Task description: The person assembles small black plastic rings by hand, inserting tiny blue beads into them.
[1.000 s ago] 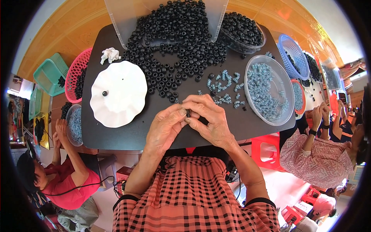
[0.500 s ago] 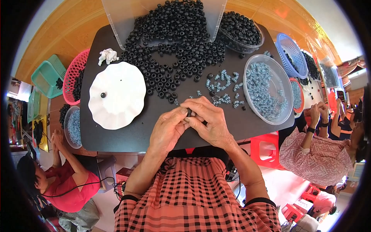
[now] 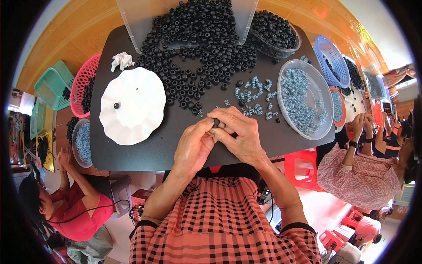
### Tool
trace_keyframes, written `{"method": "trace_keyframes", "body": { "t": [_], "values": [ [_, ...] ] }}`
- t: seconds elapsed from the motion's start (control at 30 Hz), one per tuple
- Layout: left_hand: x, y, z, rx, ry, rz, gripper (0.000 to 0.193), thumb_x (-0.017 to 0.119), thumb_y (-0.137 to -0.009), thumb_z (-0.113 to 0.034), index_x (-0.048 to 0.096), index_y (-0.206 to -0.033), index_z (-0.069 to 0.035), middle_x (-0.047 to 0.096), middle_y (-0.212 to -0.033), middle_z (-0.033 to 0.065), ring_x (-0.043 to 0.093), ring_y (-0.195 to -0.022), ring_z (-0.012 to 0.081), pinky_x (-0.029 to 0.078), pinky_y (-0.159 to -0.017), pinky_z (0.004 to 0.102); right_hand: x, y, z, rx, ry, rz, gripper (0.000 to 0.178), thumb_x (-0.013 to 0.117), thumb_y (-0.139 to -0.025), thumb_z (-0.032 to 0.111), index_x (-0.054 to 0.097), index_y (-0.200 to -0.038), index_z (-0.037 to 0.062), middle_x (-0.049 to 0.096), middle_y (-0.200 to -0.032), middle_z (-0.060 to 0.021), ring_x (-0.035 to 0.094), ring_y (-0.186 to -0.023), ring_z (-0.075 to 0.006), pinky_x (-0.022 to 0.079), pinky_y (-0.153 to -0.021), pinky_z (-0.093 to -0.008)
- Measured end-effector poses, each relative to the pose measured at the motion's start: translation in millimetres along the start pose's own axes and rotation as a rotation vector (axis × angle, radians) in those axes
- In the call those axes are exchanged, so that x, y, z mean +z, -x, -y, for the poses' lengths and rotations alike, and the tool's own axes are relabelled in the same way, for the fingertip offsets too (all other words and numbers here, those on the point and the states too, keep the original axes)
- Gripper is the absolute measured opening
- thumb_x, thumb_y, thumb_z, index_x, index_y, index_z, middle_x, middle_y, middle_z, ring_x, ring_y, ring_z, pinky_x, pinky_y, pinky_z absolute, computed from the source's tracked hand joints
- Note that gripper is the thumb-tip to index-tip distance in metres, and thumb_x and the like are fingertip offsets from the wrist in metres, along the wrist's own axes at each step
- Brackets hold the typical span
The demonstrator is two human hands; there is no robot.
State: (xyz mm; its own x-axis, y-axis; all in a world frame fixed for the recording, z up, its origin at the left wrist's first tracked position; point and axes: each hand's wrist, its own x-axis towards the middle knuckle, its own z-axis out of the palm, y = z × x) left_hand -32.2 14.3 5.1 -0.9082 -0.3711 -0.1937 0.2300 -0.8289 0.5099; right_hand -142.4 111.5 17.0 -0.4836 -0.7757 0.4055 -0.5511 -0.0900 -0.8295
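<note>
Left hand (image 3: pixel 192 144): pinching a black bead (image 3: pixel 216 123).
Right hand (image 3: pixel 241 136): gripping that bead too.
Bead's place: between both hands' fingertips.
Bead heap (image 3: pixel 193 53): beyond both hands, on the counter (image 3: pixel 132 156).
White plate (image 3: pixel 134 116): left of the left hand.
Clear bowl (image 3: pixel 327 127): right of the right hand.

Black piece (image 3: pixel 216 123) mostly covered by my left hand (image 3: pixel 194 143) and right hand (image 3: pixel 241 135), can't tell its shape; clear bin (image 3: pixel 132 27) cut by top edge, my checked shirt (image 3: pixel 220 215) by lower edge; heaped blue-grey bits (image 3: pixel 301 101) too small to tell apart
</note>
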Motion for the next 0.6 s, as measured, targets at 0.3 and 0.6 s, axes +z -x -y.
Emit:
{"method": "trace_keyframes", "body": {
  "t": [0.3, 0.6],
  "values": [
    [-18.9, -1.8, 7.3, 0.019, 0.024, 0.065, 0.026, 0.044, -0.099, -0.012, 0.060, -0.105, 0.007, 0.064, -0.105, 0.0115, 0.061, -0.094, 0.0178, 0.047, -0.086, 0.0297, -0.3, 4.2, -4.8, -0.087, 0.009, -0.039, 0.036, 0.071, -0.073, -0.004, 0.066, -0.108, 0.0005, 0.066, -0.103, -0.0114, 0.061, -0.078, -0.0169, 0.051, -0.063, -0.0266],
    [-7.1, 5.0, 0.0, 0.090, -0.153, 0.017, 0.033, 0.035, -0.101, -0.018, 0.057, -0.105, 0.007, 0.065, -0.100, 0.0198, 0.064, -0.099, 0.0266, 0.048, -0.093, 0.0386, -11.5, 6.8, 7.2, 0.092, -0.072, -0.139, 0.024, 0.064, -0.081, -0.003, 0.063, -0.104, 0.0006, 0.067, -0.085, -0.0086, 0.064, -0.074, -0.0161, 0.051, -0.067, -0.0267]
  ]
}}
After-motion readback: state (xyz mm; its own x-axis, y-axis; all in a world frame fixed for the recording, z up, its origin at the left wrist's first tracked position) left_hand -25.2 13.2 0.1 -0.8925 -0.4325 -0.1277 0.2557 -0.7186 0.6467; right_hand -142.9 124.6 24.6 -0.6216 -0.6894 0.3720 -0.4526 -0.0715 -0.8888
